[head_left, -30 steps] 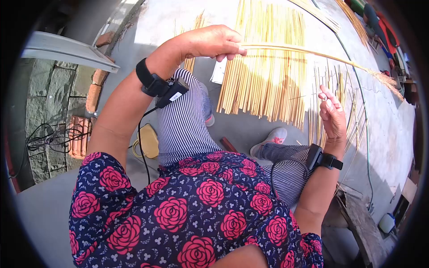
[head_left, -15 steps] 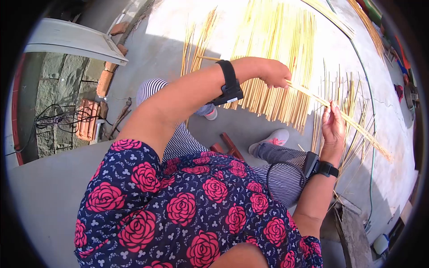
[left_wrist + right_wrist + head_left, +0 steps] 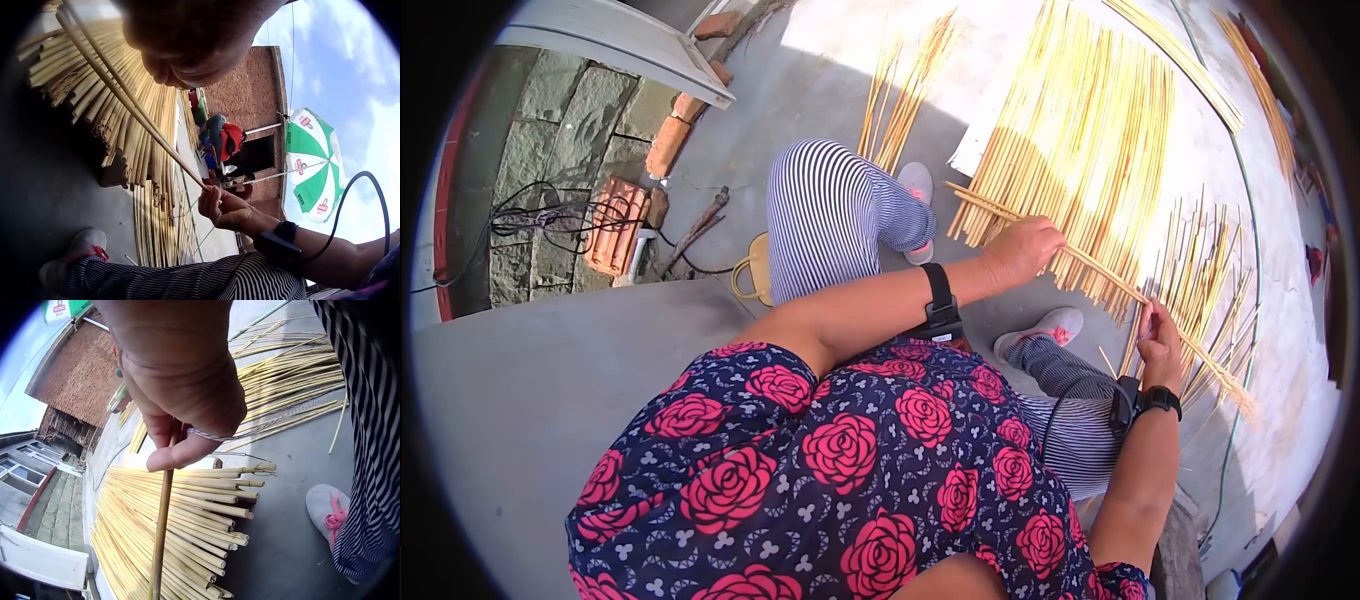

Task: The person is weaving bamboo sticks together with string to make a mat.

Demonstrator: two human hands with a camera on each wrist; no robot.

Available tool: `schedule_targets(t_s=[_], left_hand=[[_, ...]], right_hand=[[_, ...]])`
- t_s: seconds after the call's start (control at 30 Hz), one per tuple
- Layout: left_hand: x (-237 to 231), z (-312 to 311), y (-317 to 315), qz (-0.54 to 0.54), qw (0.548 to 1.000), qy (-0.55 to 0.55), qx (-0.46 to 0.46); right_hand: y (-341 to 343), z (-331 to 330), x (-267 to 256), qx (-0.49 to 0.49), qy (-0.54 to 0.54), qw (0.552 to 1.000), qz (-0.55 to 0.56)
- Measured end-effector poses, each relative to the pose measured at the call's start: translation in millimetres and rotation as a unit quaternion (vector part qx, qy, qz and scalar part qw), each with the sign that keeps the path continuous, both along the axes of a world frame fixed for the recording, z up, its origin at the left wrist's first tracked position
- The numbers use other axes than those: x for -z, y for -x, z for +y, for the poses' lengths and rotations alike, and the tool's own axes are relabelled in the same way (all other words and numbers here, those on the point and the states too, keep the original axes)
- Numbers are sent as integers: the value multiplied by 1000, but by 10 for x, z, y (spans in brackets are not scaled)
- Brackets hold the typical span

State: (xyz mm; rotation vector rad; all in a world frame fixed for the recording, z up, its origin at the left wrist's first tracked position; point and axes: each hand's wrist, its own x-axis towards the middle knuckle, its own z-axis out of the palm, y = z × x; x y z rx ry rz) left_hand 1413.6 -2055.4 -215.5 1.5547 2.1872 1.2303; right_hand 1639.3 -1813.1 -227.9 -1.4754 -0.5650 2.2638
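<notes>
In the head view, long pale stalks (image 3: 1100, 270) with a feathery end slope down between the hands. My left hand (image 3: 1025, 250) has its fingers curled at their middle; in the left wrist view, this hand (image 3: 194, 37) fills the top, its contact with the stalks (image 3: 147, 125) out of sight. Farther down the stalks is my right hand (image 3: 1160, 345), pinching them near the feathery end. The right wrist view has thumb and finger of the right hand (image 3: 187, 394) closed on a stalk (image 3: 161, 531), a twisted string (image 3: 269, 428) trailing from the fingers.
A wide layer of stalks (image 3: 1090, 130) lies on the concrete ahead, with thinner ones (image 3: 1200, 260) to its right and a small bunch (image 3: 915, 90) to the left. Striped-trousered legs are below. Cable (image 3: 550, 220) and roof tiles (image 3: 615, 225) lie at left.
The left hand swung right and down, bringing the stalks across to the right hand. The right hand, at first raised and apart from them, now pinches them. The head view has shifted left.
</notes>
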Motion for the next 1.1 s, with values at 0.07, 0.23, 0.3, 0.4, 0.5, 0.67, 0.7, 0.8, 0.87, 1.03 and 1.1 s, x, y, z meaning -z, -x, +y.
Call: schedule_targets(t_s=[0.07,0.23,0.3,0.4,0.5,0.67,0.7,0.8,0.87,1.03,1.1], left_hand=[[49,-32,243,-43,983,-60,-170],[274,-170,888,-160,857,-23,-489],[465,-206,902,-370,837,-15,-404],[401,-233,831,-418,847,-7,-327],[445,-232,844,-442,832,1,-334],[648,-268,821,-380,830,44,-404],[687,-300,834,-365,827,47,-425],[786,-360,904,-347,811,60,-467],[796,-408,928,-311,792,35,-524],[767,-488,825,-482,704,38,-520],[742,-477,738,-557,697,61,-447]], right_hand=[[-27,27,-45,7,19,1000,9],[-246,396,406,101,110,988,28],[-247,400,421,106,111,988,27],[-181,263,341,72,81,994,20],[-126,240,409,81,73,994,2],[-91,262,688,74,69,995,-18],[-71,241,728,74,74,994,-25],[-72,228,773,60,63,996,-34],[-97,286,859,60,75,995,-36],[-102,256,915,92,50,994,-42],[-105,272,995,94,43,994,-46]])
